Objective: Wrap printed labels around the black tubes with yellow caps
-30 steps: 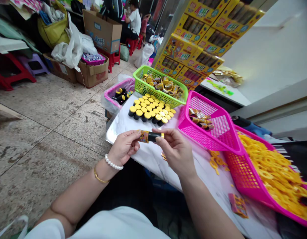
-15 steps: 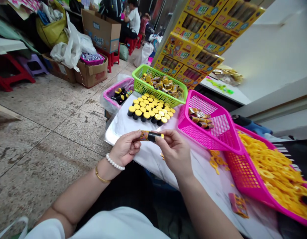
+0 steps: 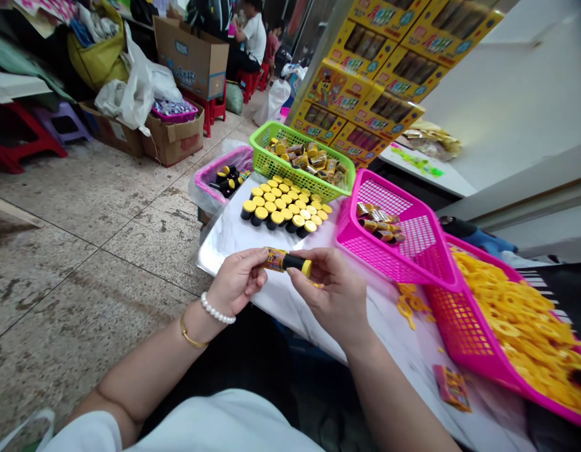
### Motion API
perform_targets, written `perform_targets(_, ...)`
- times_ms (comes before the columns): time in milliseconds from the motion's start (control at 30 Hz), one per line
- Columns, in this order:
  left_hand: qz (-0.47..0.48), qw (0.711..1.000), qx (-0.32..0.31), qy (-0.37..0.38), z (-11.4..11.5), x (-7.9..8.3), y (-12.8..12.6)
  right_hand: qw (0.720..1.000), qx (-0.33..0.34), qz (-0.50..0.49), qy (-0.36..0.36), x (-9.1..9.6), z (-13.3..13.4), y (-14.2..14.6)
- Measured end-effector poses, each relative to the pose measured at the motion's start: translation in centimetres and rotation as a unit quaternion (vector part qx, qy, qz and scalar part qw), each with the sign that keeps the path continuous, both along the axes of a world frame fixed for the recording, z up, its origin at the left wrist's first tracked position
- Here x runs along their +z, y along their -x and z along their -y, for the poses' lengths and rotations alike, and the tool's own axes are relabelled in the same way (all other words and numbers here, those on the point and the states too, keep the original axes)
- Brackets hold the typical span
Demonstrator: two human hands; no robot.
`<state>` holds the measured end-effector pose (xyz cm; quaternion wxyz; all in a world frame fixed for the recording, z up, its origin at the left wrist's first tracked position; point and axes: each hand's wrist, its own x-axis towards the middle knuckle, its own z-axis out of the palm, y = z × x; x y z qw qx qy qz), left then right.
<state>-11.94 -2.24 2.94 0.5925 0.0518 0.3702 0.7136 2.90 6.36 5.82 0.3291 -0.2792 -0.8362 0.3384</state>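
Both hands hold a small black tube (image 3: 294, 262) with a yellow end, lying sideways above the table's near edge. A printed yellow label or sleeve (image 3: 274, 259) covers its left part. My left hand (image 3: 238, 279) pinches the labelled end between thumb and fingers. On the black part, beside the yellow end, rests the thumb of my right hand (image 3: 335, 292), with its fingers behind. Beyond the hands, several upright black tubes with yellow caps (image 3: 281, 204) stand in close rows on the white table (image 3: 224, 245).
A green basket (image 3: 302, 176) holds labelled tubes; a pink basket (image 3: 417, 238) holds more. Yellow rings (image 3: 507, 326) fill another pink basket at right. Stacked yellow boxes (image 3: 347, 91) rise behind. A printed packet (image 3: 451, 388) lies near the table's right side.
The tube has tilted, its right end lower, and more of its yellow end shows. My right thumb and hand have shifted slightly; my left hand stays nearly still.
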Motion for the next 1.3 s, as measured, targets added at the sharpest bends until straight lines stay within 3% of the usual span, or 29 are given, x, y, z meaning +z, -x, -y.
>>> perform_targets(133, -0.062, 0.998, -0.016, -0.015, 0.1, 0.3, 0.0, 0.995, 0.058, -0.02, 0.077, -0.6, -1.2, 0.2)
perform_targets(233, -0.076, 0.996, -0.049, -0.019, -1.0, 1.0, 0.5, 0.993, 0.082, -0.033, 0.079, 0.1, -2.9, -0.1)
perform_targets(333, -0.105, 0.992, -0.063, -0.03, -2.8, 2.3, 1.1, 0.991, 0.064, -0.101, 0.062, 1.5, -5.0, -0.8)
perform_targets(400, -0.153, 0.987, -0.026, -0.044, -4.4, 3.4, 1.3, 0.984, 0.037, -0.161, 0.059, 2.1, -6.3, -1.5)
perform_targets(467, -0.227, 0.972, 0.014, -0.063, -6.0, 4.3, 1.4, 0.975, 0.021, -0.208, 0.068, 2.2, -7.5, -2.2)
perform_targets(533, -0.302, 0.949, -0.01, -0.086, -7.7, 4.6, 1.2, 0.969, 0.019, -0.234, 0.079, 1.6, -8.4, -2.8)
perform_targets(700, -0.345, 0.904, -0.218, -0.129, -10.4, 3.0, 0.2, 0.977, 0.047, -0.202, 0.042, -0.4, -8.6, -3.6)
perform_targets(800, -0.337, 0.907, -0.218, -0.131, -10.5, 1.8, 0.1, 0.986, 0.052, -0.147, -0.057, -0.8, -8.3, -3.8)
perform_targets(900, -0.328, 0.913, -0.212, -0.116, -10.3, 1.1, 0.5, 0.971, 0.023, -0.122, -0.204, -1.0, -8.5, -3.8)
perform_targets(967, -0.331, 0.912, -0.218, -0.103, -10.4, 0.9, 0.8, 0.961, 0.027, -0.114, -0.251, -1.4, -8.7, -3.5)
perform_targets(1133, -0.391, 0.891, -0.205, -0.108, -10.8, 0.3, 0.9, 0.97, 0.015, -0.111, -0.215, -2.5, -8.9, -2.6)
perform_targets(1300, -0.329, 0.91, -0.24, -0.078, -10.8, -0.1, 1.2, 0.971, 0.02, -0.121, -0.205, -2.7, -9.2, -2.7)
